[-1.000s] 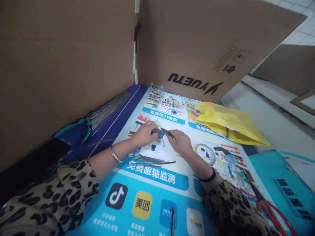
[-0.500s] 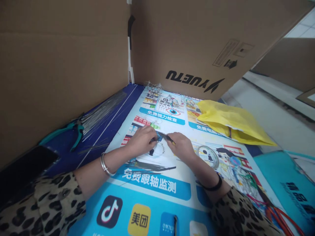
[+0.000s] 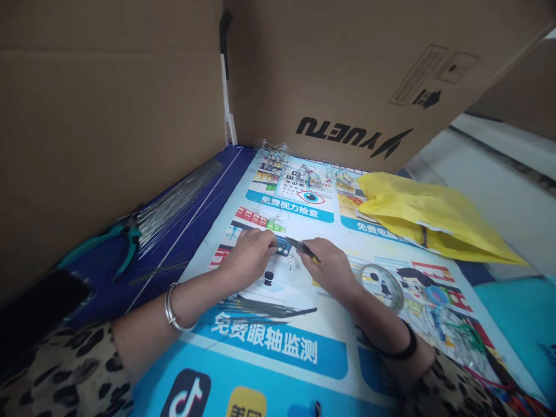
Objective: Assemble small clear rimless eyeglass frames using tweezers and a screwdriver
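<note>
Brown cardboard walls (image 3: pixel 108 116) close off the far side of the bench I am watching through the head camera. A printed poster (image 3: pixel 278 347) covers the surface, with a crumpled yellow bag (image 3: pixel 434 220) lying on it at the far right. A bundle of thin steel wires (image 3: pixel 178 200) lies at the left along the wall, with teal-handled pliers (image 3: pixel 117 243) just beside its near end.

At the poster's middle, the left hand (image 3: pixel 249 255) has its fingertips pinched on a small blue piece (image 3: pixel 283 247), held low over the poster. The right hand (image 3: pixel 332 269) is curled tight around a slim dark tool (image 3: pixel 302 248) whose tip meets that piece. I cannot tell whether the piece rests on the poster. A clear wire ring (image 3: pixel 382 284) lies just right of the right hand.
</note>
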Demonstrator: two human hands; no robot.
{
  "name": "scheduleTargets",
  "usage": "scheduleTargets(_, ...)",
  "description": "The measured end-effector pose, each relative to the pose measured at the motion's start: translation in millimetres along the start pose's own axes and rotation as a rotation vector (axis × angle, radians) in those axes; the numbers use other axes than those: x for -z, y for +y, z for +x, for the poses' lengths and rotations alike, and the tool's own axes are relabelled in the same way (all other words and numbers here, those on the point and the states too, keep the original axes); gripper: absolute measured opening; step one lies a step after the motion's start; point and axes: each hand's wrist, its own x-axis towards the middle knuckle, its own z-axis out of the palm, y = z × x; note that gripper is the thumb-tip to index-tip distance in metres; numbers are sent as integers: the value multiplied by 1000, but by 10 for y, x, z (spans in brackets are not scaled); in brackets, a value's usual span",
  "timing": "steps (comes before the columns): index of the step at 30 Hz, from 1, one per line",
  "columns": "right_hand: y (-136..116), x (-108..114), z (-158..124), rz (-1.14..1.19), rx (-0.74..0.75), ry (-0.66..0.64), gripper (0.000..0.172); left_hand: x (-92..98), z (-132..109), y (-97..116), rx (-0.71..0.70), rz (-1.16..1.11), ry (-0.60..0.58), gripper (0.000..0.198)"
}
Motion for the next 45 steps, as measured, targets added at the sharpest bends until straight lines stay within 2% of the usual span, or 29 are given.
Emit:
scheduleTargets(6, -31, 16, -1, -22, 20, -47, 21, -6, -6, -2, -4, -149, -1, 11)
scheduleTargets(15, -52, 28, -2, -30, 9, -63, 20, -36, -6, -19, -86, -154, 10, 8)
scheduleTargets(31, -88, 39, 8, -80, 39, -127, 18, 14, -15, 31, 55, -215, 5, 8)
scheduleTargets(45, -94, 37, 7, -104, 4, -127, 18, 72, -18, 54, 96, -336, -10, 5)
